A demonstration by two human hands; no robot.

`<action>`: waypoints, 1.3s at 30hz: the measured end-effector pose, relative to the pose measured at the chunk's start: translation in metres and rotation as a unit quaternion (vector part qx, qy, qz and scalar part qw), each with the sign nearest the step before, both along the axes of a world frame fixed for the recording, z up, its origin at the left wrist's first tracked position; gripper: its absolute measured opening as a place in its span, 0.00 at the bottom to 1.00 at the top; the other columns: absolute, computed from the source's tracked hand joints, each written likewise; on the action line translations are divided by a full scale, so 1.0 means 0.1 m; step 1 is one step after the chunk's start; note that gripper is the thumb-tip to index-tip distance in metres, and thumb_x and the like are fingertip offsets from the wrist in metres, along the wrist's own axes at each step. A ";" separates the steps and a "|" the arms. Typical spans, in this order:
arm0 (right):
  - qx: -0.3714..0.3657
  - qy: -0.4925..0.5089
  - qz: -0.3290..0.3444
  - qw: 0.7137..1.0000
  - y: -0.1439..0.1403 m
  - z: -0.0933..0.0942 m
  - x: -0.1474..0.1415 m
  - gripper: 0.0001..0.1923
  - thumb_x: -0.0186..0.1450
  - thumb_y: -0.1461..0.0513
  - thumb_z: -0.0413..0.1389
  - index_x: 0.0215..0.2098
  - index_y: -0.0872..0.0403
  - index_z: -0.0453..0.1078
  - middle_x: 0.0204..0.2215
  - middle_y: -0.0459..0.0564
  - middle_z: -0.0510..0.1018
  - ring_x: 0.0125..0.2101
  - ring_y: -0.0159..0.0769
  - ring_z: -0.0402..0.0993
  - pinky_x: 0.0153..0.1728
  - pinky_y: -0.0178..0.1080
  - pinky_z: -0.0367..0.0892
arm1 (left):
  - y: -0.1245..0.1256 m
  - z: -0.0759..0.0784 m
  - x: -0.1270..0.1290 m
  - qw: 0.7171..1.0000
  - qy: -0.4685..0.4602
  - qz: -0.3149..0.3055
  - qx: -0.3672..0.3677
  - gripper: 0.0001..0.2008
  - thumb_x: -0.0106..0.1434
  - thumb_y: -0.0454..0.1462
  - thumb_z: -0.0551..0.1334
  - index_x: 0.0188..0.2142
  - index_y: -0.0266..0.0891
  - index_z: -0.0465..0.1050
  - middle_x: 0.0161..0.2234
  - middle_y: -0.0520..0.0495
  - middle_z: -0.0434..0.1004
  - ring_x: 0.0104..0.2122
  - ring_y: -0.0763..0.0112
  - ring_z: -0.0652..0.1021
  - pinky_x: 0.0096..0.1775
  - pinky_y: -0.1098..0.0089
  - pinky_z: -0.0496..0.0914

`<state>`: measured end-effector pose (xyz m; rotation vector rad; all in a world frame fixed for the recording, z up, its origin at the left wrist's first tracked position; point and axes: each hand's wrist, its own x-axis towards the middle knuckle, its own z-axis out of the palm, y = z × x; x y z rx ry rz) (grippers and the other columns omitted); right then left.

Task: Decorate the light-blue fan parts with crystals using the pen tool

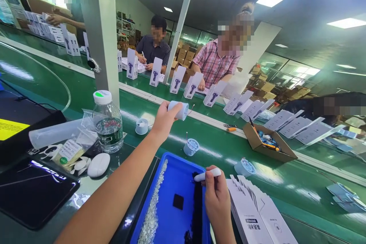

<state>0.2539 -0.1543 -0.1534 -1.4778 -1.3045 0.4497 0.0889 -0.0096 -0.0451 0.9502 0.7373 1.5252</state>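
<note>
My left hand (163, 120) is closed around a light blue plastic cylinder (183, 112), with a thin wire sticking out of its right end. It is raised above the green belt. In my right hand (217, 196) is a short white pen-shaped tool (201, 176), its tip pointing left at the black small parts (198, 202) along the right side of a blue tray (166, 217). I cannot tell whether the tip touches them. Small clear-white pieces (151, 213) line the tray's left side, and a black square (178, 201) lies between the two groups.
Light blue housings (191, 147) stand on the green belt (211, 156). To the right lie stacked white flat boxes (257, 213) and a cardboard box of tools (268, 143). A water bottle (108, 126) and white mouse (98, 165) are left. Other people work beyond upright boxes (177, 80).
</note>
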 end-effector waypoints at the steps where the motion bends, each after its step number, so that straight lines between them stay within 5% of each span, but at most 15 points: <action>1: 0.000 0.012 -0.004 1.000 0.00 -0.01 0.01 0.18 0.68 0.47 0.45 0.37 0.52 0.62 0.25 0.43 0.67 0.25 0.34 0.65 0.30 0.37 0.63 | 0.00 0.00 0.00 1.000 0.000 -0.005 0.000 0.16 0.53 0.44 0.67 0.30 0.40 0.61 0.31 0.51 0.68 0.31 0.74 0.70 0.34 0.71 0.67; 16: -0.037 0.011 0.027 0.999 -0.01 -0.07 -0.04 0.18 0.68 0.47 0.44 0.36 0.52 0.63 0.25 0.44 0.67 0.25 0.33 0.64 0.29 0.37 0.62 | -0.01 0.02 -0.02 0.999 0.000 -0.041 -0.021 0.16 0.52 0.44 0.67 0.31 0.39 0.63 0.31 0.50 0.69 0.30 0.74 0.71 0.33 0.71 0.67; 27: 0.099 -0.054 0.053 0.992 -0.09 0.05 -0.14 0.07 0.68 0.58 0.49 0.37 0.51 0.66 0.27 0.44 0.70 0.27 0.31 0.68 0.29 0.31 0.65 | -0.04 -0.03 0.03 0.996 0.047 -0.065 -0.043 0.16 0.52 0.43 0.68 0.33 0.39 0.63 0.32 0.49 0.70 0.32 0.72 0.72 0.34 0.70 0.68; 32: 0.069 -0.009 0.207 0.976 -0.17 0.01 -0.26 0.08 0.65 0.56 0.54 0.33 0.52 0.70 0.24 0.45 0.73 0.23 0.32 0.70 0.25 0.31 0.67 | -0.09 -0.10 0.11 0.983 0.138 -0.100 -0.062 0.15 0.53 0.43 0.67 0.32 0.39 0.63 0.32 0.49 0.70 0.31 0.71 0.73 0.33 0.69 0.68; 35: 0.084 0.144 0.110 0.980 -0.15 -0.04 -0.26 0.11 0.62 0.53 0.58 0.35 0.52 0.72 0.29 0.47 0.77 0.24 0.33 0.74 0.26 0.34 0.71 | -0.14 -0.12 0.18 0.962 0.231 -0.111 -0.092 0.16 0.52 0.45 0.66 0.33 0.39 0.65 0.32 0.48 0.70 0.30 0.70 0.72 0.30 0.70 0.68; 39: 0.144 0.311 -0.031 0.939 -0.08 -0.01 -0.11 0.15 0.60 0.53 0.61 0.38 0.53 0.69 0.35 0.50 0.78 0.30 0.37 0.79 0.34 0.39 0.75 | -0.20 -0.14 0.28 0.939 0.299 -0.136 -0.103 0.17 0.50 0.48 0.65 0.31 0.38 0.67 0.30 0.49 0.70 0.29 0.71 0.71 0.27 0.72 0.66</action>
